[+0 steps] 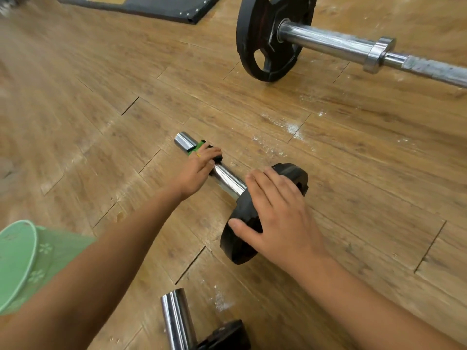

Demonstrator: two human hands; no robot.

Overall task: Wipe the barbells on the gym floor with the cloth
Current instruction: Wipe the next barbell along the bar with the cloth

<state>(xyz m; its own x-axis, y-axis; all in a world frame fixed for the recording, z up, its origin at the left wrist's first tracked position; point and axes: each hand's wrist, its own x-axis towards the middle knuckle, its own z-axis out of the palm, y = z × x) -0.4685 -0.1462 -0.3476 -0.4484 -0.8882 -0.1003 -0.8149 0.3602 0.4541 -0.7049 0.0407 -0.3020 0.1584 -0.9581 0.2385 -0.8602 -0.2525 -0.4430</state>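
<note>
Closest to the person, at the bottom edge, the chrome end of 1 barbell (177, 319) lies on the wooden floor (101, 122).

Just beyond it lies the barbell being wiped (227, 180), resting on its small black plate (242, 238). The right hand (280, 213) lies flat on that plate with its fingers spread. Further along the sleeve, the left hand (197, 173) has its fingers curled round a green and black cloth (199, 146), which is wrapped on the chrome near the free end.

The bar's long axis runs from the plate at near right to the open end at far left, pointing away from the person. It is probably heavy, rigid steel, smooth and slick under a bare palm, and likely to roll on its round plate. Bracing the plate looks like the sensible hold. The soft cloth should fold round the tube and slide lengthwise.

Furthest away, a 3rd barbell (333, 41) with a larger plate (267, 39) crosses the top right.
</note>
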